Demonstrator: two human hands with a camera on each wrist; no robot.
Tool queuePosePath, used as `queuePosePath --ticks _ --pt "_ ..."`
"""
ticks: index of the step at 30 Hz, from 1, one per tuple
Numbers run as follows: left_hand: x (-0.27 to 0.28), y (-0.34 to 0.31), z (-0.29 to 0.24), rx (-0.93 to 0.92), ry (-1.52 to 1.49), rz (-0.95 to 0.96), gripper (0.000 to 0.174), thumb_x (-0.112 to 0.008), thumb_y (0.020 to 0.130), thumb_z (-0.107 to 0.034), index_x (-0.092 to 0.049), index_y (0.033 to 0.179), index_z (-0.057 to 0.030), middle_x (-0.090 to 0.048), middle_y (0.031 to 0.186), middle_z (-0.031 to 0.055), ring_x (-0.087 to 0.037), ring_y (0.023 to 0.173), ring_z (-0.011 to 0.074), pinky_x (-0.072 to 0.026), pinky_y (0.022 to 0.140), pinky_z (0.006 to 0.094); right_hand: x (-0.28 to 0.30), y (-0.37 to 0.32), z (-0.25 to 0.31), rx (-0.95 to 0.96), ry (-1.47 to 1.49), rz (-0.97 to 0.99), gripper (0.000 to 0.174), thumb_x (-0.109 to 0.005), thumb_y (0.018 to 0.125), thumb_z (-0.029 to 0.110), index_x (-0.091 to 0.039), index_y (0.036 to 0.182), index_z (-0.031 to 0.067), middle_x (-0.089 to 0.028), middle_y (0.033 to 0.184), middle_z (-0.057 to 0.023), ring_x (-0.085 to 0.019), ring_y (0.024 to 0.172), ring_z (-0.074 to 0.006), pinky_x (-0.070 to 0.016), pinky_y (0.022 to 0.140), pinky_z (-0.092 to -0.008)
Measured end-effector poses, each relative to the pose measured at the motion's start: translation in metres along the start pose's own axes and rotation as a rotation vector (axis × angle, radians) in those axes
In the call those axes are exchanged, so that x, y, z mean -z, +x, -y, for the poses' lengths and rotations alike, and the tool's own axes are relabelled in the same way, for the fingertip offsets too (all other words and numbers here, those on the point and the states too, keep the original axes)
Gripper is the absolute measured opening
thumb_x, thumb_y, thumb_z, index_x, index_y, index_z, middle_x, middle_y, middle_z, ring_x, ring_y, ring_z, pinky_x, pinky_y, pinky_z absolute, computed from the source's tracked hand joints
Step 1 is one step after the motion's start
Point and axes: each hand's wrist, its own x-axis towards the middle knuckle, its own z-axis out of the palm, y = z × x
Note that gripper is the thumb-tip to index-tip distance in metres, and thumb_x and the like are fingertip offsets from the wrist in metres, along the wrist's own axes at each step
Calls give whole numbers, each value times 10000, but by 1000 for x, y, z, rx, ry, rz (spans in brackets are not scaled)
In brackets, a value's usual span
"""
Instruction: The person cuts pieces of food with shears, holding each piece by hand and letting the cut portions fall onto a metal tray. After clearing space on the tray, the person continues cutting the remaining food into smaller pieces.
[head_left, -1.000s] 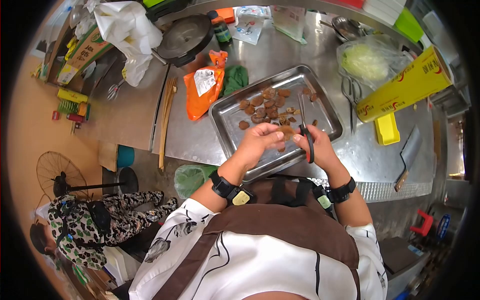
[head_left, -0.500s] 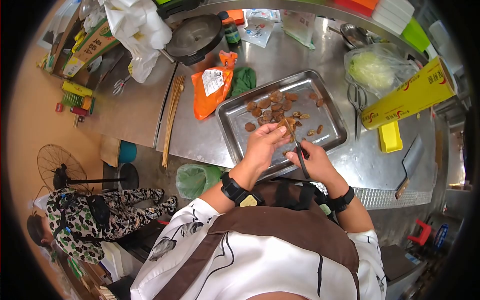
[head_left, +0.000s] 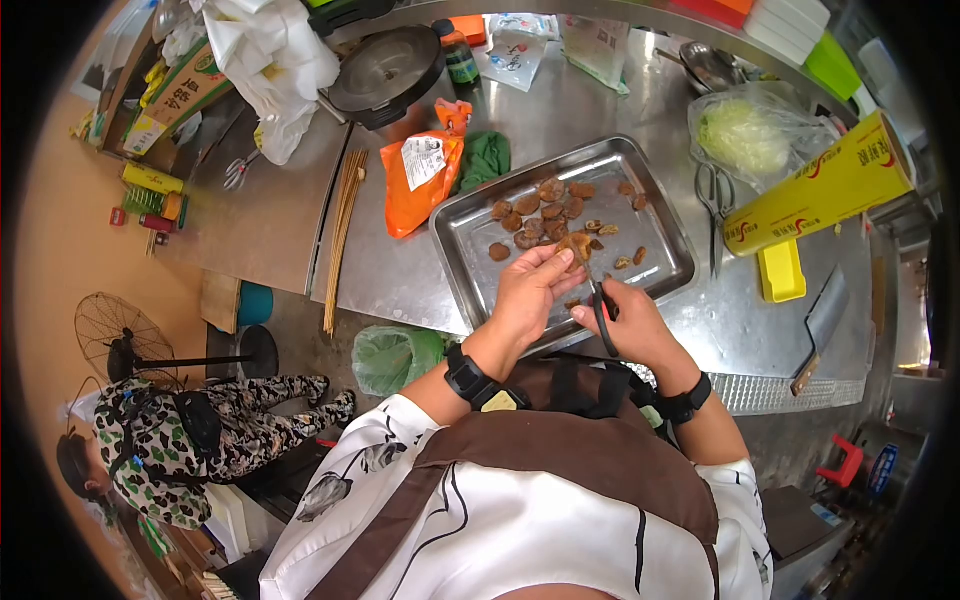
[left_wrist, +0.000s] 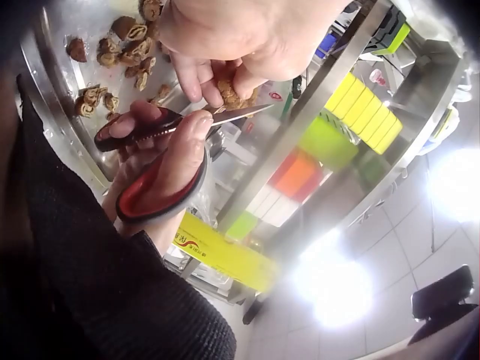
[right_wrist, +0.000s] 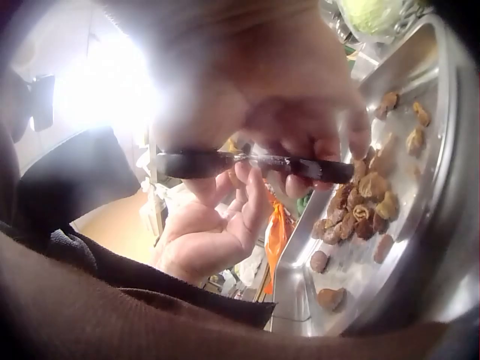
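My left hand point(head_left: 528, 292) pinches a wrinkled brown mushroom-like piece point(head_left: 576, 246) between thumb and fingers over the metal tray point(head_left: 660, 235). My right hand point(head_left: 640, 325) grips scissors point(head_left: 603, 318) with black handles lined in red, thumb through one loop. In the left wrist view the scissor blades point(left_wrist: 241, 114) lie right at the held piece point(left_wrist: 231, 93). Several more brown pieces point(right_wrist: 367, 191) rest in the tray, mostly whole rounds heaped towards its far side. Smaller folded pieces point(left_wrist: 91, 101) lie apart from them.
Left of the tray are an orange bag point(head_left: 412, 195), a green cloth-like bundle point(head_left: 485, 162) and wooden sticks point(head_left: 345, 240). To the right lie another pair of scissors point(head_left: 715, 200), a yellow box point(head_left: 820, 190), a yellow container point(head_left: 780, 272) and a cleaver point(head_left: 826, 315). Another person point(head_left: 160, 450) is at lower left.
The scissors have tilted from pointing away beside the held piece to lying with their blades against it. The right hand has moved slightly nearer my body. Little differs over the last half second.
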Motion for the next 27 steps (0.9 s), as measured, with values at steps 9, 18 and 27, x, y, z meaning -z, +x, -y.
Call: queuePosePath --ticks 9,18,27 --pt "-3 2 -1 -28 13 20 170 -586 863 -71 -541 999 21 -608 960 109 -607 856 202 -516 801 342 0 1 -1 -80 38 26 482 -684 755 398 -503 630 -30 -514 577 -205 -510 548 -357 -392 523 -417" --pt "7 7 0 17 114 -14 160 -599 852 -70 -565 974 28 -620 911 98 -620 798 192 -531 773 321 -1 -1 -13 -114 16 74 491 -657 773 430 -532 652 -29 -534 595 -212 -548 590 -373 -408 538 -420" --pt "10 4 5 138 207 -33 208 -620 843 -90 -530 994 21 -607 898 103 -611 799 197 -532 760 338 -1 0 -18 -173 37 105 490 -642 787 443 -558 672 -26 -552 619 -203 -550 594 -332 -413 550 -389"
